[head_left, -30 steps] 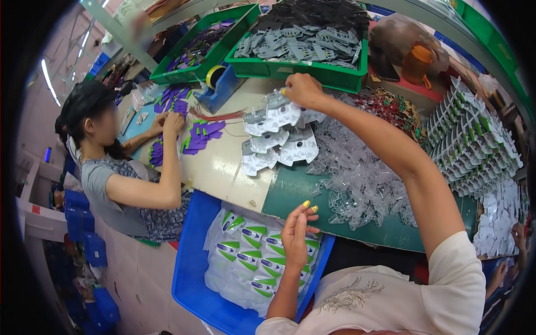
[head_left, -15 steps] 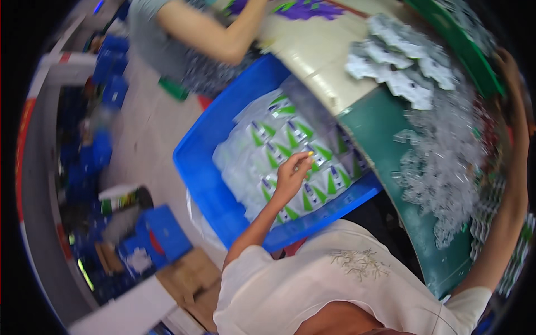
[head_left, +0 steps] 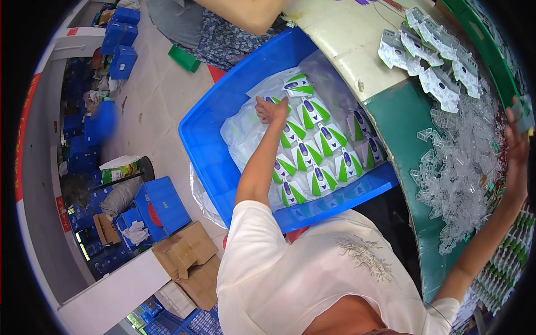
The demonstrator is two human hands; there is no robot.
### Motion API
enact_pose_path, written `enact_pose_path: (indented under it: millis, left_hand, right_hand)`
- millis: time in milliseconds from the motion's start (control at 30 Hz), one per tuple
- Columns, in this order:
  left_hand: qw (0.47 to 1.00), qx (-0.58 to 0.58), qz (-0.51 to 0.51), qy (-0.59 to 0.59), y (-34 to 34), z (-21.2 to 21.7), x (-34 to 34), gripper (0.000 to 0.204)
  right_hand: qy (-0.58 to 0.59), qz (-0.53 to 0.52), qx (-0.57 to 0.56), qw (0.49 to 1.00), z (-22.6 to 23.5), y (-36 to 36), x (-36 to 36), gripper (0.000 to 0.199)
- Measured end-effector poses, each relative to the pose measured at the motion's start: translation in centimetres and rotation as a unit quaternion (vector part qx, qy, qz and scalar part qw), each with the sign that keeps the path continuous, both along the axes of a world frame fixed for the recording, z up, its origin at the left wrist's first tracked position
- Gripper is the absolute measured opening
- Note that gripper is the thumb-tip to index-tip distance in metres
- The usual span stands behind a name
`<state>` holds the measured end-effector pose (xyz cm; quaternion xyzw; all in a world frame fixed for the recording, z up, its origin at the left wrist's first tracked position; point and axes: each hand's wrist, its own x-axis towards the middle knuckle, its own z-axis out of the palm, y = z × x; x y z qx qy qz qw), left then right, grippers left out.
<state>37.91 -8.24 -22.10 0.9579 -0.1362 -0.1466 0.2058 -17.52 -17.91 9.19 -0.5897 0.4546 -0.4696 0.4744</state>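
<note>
My left hand (head_left: 272,111) reaches into a large blue bin (head_left: 209,120), with thumb and fingers closed round the sides of a white-and-green plastic piece (head_left: 272,100). Rows of similar pieces (head_left: 312,111), each with a dark purple middle, lie in the bin on cloudy plastic sheeting (head_left: 239,131). Off to the far right, my right hand (head_left: 516,139) is raised beside a green tray (head_left: 484,47). Its fingertips are at a grey plastic piece (head_left: 523,115) and appear closed on it, near the picture's dark rim.
A heap of clear plastic parts (head_left: 458,167) covers much of the green tabletop (head_left: 399,120). Grey-white shells (head_left: 441,89) lie behind it. Another person's arm (head_left: 248,12) shows beyond the bin. Cardboard (head_left: 190,254) and blue crates (head_left: 162,206) stand at left.
My left hand has moved away from me to the bin's far-left row. My right hand has come down slightly along the tray's end, and the grey piece now shows at its fingertips.
</note>
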Motion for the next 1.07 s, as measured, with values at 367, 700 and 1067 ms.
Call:
enact_pose_path:
  millis: [367,700,1067]
  left_hand:
    - [0.985,-0.164,-0.053,0.004,2.1,4.5,-1.6,0.104]
    - [0.998,0.018,0.027,-0.058,4.0,1.0,-9.5,0.090]
    - [0.999,0.010,0.024,-0.032,5.8,4.4,-7.0,0.094]
  right_hand:
    - [-0.343,-0.184,0.133,0.912,-10.9,15.2,1.9,0.047]
    - [-0.216,-0.160,0.100,0.958,-7.8,14.2,6.9,0.053]
    - [-0.170,-0.158,0.160,0.959,-8.1,17.0,6.4,0.020]
